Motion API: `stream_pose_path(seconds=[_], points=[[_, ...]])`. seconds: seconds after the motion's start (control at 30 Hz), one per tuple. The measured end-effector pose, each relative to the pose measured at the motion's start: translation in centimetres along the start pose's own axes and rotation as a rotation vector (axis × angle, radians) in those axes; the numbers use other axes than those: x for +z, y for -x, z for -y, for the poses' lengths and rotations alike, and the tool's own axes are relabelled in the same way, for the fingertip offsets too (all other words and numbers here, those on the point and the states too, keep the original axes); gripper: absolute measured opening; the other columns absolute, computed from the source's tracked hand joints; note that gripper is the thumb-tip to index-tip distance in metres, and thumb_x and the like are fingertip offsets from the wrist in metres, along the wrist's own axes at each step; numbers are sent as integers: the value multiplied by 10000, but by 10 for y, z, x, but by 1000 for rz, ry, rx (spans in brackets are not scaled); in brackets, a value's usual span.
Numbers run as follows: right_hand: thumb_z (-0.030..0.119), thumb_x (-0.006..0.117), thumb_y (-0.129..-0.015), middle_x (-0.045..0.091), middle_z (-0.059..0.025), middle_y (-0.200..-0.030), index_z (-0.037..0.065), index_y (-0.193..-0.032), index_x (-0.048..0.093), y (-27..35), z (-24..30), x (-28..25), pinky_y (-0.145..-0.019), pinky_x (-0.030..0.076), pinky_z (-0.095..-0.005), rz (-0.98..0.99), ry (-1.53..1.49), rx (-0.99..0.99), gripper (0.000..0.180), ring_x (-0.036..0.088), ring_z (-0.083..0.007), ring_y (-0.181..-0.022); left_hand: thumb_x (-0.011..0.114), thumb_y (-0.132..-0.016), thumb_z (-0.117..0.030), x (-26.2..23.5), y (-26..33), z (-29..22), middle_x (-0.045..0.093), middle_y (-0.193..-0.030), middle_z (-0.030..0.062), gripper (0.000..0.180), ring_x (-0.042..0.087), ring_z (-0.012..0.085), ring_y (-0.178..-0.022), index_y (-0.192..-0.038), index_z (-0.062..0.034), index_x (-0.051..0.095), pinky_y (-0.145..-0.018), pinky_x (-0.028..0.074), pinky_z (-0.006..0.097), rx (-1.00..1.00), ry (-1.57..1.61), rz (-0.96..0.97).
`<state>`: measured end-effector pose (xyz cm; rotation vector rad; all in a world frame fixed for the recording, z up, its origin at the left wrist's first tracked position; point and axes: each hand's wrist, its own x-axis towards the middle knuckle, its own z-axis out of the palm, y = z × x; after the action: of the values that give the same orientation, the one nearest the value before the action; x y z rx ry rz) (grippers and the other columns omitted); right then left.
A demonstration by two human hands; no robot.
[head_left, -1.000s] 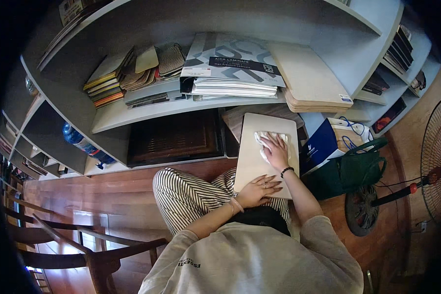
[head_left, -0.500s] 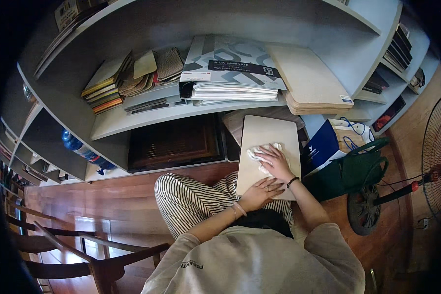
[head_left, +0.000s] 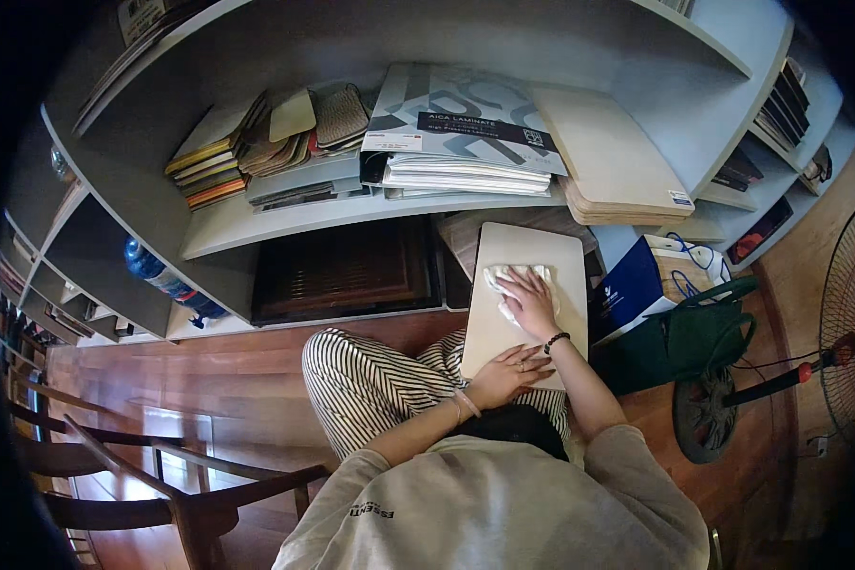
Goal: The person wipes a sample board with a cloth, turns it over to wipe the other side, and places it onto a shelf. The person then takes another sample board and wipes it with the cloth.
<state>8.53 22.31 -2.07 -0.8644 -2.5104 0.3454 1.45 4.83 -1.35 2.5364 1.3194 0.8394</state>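
Head view: right hand [head_left: 530, 299] lies flat, pressing a white cloth [head_left: 503, 280] (soft, light) on the beige sample board [head_left: 527, 252]; left hand [head_left: 508, 372] splays open, steadying the stiff board's near end across the striped lap [head_left: 370, 385].

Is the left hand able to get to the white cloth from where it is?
Probably yes. The left hand lies flat on the near end of the pale board; the white cloth sits further up it under the right hand, with bare board between.
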Motion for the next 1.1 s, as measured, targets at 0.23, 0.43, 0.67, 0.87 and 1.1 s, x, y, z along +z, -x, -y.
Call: stream_pose_path(seconds=[0.23,0.43,0.67,0.87,1.1], points=[[179,613,-886,478,33,-1467,293,-1269,630,31,24,-7,-1155,233,-483,128,-77,-130,401,341,-344,-1396,621,-857,-250,5,7,7,496,-1415,36,538,371,261,-1390,-1382,-193,518,-1172,245,413,-102,43,145],[199,619,-888,473,41,-1469,304,-1283,619,8,6,-5,-1155,233,-485,191,-156,-190,409,353,-339,-1387,588,-880,-254,-3,1,-4,490,-1426,35,508,359,251,-1399,-1379,-192,516,-1175,240,418,-28,-68,6],[195,599,-899,468,38,-1473,314,-1310,594,-38,3,18,-1154,222,-503,97,-14,-1,428,346,-330,-1391,563,-897,-264,0,1,-2,449,-1466,30,485,342,237,-1408,-1375,-197,520,-1182,225,416,-3,-106,19],[183,605,-892,467,33,-1474,308,-1311,594,-20,16,18,-1153,226,-505,69,66,-78,437,337,-335,-1397,592,-876,-267,7,4,-1,496,-1412,33,473,369,242,-1384,-1340,-186,548,-1173,237,414,-12,-88,-28],[174,617,-887,463,31,-1479,295,-1310,600,24,38,0,-1150,251,-490,165,-54,-231,441,338,-349,-1397,609,-853,-266,10,7,3,520,-1369,54,515,403,249,-1350,-1356,-176,536,-1155,263,401,-107,-19,114]])
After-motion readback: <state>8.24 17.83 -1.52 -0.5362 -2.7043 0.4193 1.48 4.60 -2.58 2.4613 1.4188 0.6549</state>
